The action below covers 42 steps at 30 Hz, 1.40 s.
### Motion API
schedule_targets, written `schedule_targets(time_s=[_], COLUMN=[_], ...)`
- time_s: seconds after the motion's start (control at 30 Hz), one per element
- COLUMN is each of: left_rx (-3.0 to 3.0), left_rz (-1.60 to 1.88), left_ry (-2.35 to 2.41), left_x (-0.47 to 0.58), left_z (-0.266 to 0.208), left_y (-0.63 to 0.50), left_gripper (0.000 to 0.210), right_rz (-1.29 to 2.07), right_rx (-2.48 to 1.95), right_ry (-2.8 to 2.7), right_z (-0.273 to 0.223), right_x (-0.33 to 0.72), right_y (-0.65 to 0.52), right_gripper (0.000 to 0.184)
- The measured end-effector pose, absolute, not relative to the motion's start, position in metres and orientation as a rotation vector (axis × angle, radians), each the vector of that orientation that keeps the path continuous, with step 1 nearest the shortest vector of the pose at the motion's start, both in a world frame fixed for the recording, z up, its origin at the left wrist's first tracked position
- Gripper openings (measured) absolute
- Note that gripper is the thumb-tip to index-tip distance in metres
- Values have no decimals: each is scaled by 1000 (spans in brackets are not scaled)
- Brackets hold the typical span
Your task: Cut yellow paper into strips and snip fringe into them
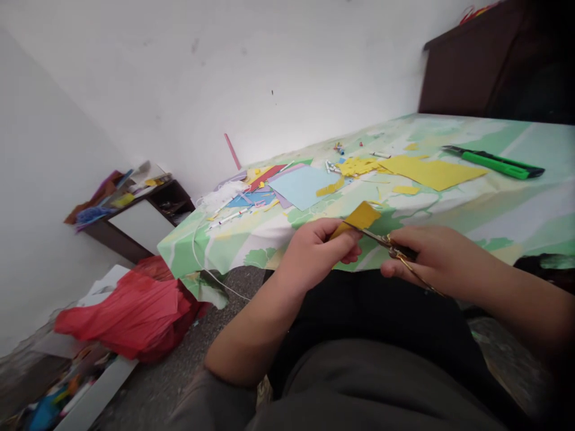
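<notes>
A small piece of yellow paper [363,215] is pinched between the thumb and fingers of my left hand [318,248], above the table's near edge. My right hand [438,254] grips a pair of scissors [386,241] with gold-coloured handles. The blades point left and lie across the yellow paper, close to my left fingertips. Whether the blades are parted is too small to tell. Beyond my hands, a larger yellow sheet [440,172] and a pile of yellow paper bits [359,166] lie on the tablecloth.
A green utility knife [498,163] lies at the right of the table. Light blue paper [303,185] and other coloured sheets are spread at the left. A white cord [195,248] hangs off the table's left end. A red plastic bag [130,311] sits on the floor beside a cabinet [139,224].
</notes>
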State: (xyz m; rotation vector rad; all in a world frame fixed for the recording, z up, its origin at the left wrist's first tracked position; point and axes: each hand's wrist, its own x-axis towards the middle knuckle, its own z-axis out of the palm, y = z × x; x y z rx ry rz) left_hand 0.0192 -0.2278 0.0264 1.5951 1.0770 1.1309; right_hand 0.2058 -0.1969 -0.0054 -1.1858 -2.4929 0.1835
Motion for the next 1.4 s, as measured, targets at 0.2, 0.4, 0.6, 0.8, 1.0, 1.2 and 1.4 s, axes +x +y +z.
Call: schedule_targets(time_s=[0.2,0.4,0.6,0.8,1.0,1.2,1.4], left_rx=[1576,1548,1522,1556,1675,1694,1724], left_rz=[1128,1153,1201,1226,1192,1226,1273], left_ry=[1074,1092,1127,1137,1232,1263,1287], left_x=[20,24,23,25,30,33,34], left_z=[32,31,24,26,36,31,26], left_y=[-231,-226,-218,-223,-232,-228,-226], left_gripper=[18,18,17,21,25,21,23], right_rz=[183,195,258,297,309,320,374], right_rx=[-1159,-1176,-1174,-1175,-1124,-1085,-1109], right_ry=[-2431,-2388,-2375,-2417,-2390,-2369,-2386], right_z=[-6,-6,-10,-9,-6,-10,-9], right_x=[208,211,212,208,210,208,205], right_y=[-198,-193,-187,-193,-201,-196,-199], right_gripper=[49,49,47,45,41,44,43])
